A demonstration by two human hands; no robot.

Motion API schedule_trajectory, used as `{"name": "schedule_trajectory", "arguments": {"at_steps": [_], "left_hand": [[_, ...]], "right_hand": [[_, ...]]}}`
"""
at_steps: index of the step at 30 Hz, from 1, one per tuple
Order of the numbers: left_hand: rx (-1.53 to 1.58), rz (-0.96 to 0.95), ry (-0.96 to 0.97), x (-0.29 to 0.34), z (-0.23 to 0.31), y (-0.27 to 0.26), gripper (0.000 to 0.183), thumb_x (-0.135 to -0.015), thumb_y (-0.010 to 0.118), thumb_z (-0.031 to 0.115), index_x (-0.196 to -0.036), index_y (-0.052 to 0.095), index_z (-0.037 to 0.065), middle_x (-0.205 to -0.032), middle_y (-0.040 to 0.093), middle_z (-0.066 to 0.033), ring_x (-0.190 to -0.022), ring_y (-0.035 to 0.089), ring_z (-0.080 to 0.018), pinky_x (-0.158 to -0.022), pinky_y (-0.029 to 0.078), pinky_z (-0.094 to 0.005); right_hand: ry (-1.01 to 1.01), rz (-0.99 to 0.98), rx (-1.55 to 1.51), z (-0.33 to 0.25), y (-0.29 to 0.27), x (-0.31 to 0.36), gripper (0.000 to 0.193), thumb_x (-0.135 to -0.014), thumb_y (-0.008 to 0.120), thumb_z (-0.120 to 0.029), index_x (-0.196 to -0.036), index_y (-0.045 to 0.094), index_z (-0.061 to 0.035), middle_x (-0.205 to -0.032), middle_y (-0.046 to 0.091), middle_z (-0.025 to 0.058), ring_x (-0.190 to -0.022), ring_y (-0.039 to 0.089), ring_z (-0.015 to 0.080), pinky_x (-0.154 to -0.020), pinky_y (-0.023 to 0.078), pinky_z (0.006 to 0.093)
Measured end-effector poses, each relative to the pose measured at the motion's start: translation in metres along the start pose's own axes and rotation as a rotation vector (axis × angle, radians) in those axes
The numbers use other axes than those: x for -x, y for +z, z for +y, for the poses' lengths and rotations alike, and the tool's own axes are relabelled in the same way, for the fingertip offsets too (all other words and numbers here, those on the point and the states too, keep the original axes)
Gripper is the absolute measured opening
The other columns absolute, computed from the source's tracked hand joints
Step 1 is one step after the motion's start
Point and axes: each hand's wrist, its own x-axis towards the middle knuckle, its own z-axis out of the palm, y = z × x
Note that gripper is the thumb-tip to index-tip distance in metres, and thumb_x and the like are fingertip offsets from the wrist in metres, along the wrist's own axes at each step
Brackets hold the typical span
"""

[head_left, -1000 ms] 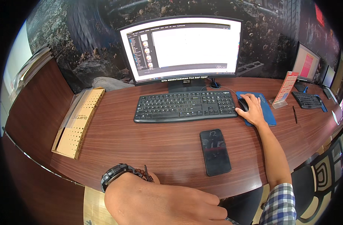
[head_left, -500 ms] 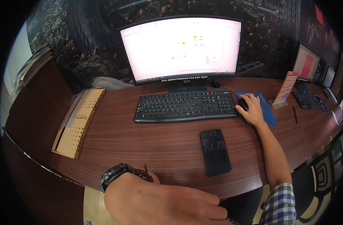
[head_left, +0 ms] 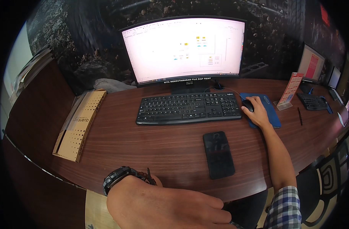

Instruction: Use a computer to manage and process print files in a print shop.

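My right hand [head_left: 257, 113] rests over a black computer mouse [head_left: 248, 105], its fingers curved round it, on a blue mouse pad [head_left: 272, 112]. Just left of the mouse lies a black keyboard [head_left: 188, 108]. Behind the keyboard stands a lit monitor [head_left: 155, 57] showing a mostly white page with small yellow and teal marks. Close to the camera, at the lower edge, is my left hand [head_left: 174, 204], bent back toward me. Its fingers curl, and whatever they may hold is hidden. A dark wristwatch [head_left: 119, 177] sits on that wrist.
A black phone [head_left: 219, 155] lies on the brown desk [head_left: 144, 147] in front of the keyboard. A flat cardboard box [head_left: 81, 124] is at the left, beside a wooden partition. At the right are a card stand [head_left: 291, 91], a pen [head_left: 300, 116] and another keyboard [head_left: 314, 102].
My right hand and the mouse have shifted very slightly nearer me. Thin outlines now show on the screen's right part. The left hand has barely moved.
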Motion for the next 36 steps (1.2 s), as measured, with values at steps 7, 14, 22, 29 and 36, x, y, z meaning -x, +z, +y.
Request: {"name": "schedule_trajectory", "arguments": {"at_steps": [7,14,22,29,36], "left_hand": [[-0.132,0.302,0.357,-0.026,-0.014,0.018,0.048,-0.093,0.063,0.043,-0.093,0.064,-0.005,-0.081,0.060,-0.0108,-0.064,0.056,-0.0248,-0.055,0.046,-0.0350],[-0.164,0.258,0.404,-0.041,-0.003,0.016,0.071,-0.099,0.047,0.065,-0.091,0.062,-0.004,-0.079,0.057,-0.0102,-0.061,0.054,-0.0246,-0.053,0.042,-0.0360],[-0.259,0.288,0.373,-0.057,0.010,0.021,0.074,-0.095,0.049,0.068,-0.092,0.063,-0.004,-0.076,0.058,-0.0108,-0.061,0.055,-0.0263,-0.053,0.042,-0.0371],[-0.309,0.399,0.561,-0.078,-0.004,0.044,0.066,-0.103,0.049,0.055,-0.099,0.063,-0.009,-0.083,0.062,-0.0172,-0.065,0.059,-0.0314,-0.057,0.045,-0.0408],[-0.348,0.357,0.568,-0.103,-0.006,0.048,0.060,-0.108,0.043,0.047,-0.097,0.064,-0.008,-0.083,0.062,-0.0185,-0.065,0.059,-0.0324,-0.058,0.046,-0.0433]], "right_hand": [[-0.043,0.049,-0.003,0.011,0.000,-0.004,0.054,-0.086,0.072,-0.037,-0.128,0.064,-0.0045,-0.125,0.057,0.0161,-0.117,0.059,0.0391,-0.099,0.049,0.0458],[-0.034,0.066,-0.107,0.006,-0.002,0.005,0.052,-0.085,0.073,-0.036,-0.127,0.065,-0.0063,-0.125,0.057,0.0144,-0.119,0.059,0.0373,-0.100,0.049,0.0451],[0.040,0.024,-0.130,0.012,0.000,0.006,0.053,-0.084,0.074,-0.036,-0.129,0.065,-0.0088,-0.129,0.056,0.0135,-0.123,0.058,0.0353,-0.102,0.048,0.0451],[0.021,0.057,-0.113,0.012,-0.001,0.004,0.050,-0.082,0.076,-0.033,-0.125,0.068,-0.0088,-0.128,0.056,0.0144,-0.125,0.053,0.0356,-0.104,0.046,0.0458],[-0.287,0.177,-0.003,0.004,0.002,0.005,0.038,-0.079,0.078,-0.025,-0.111,0.073,-0.0064,-0.126,0.058,0.0176,-0.123,0.051,0.0373,-0.107,0.042,0.0451]]}}
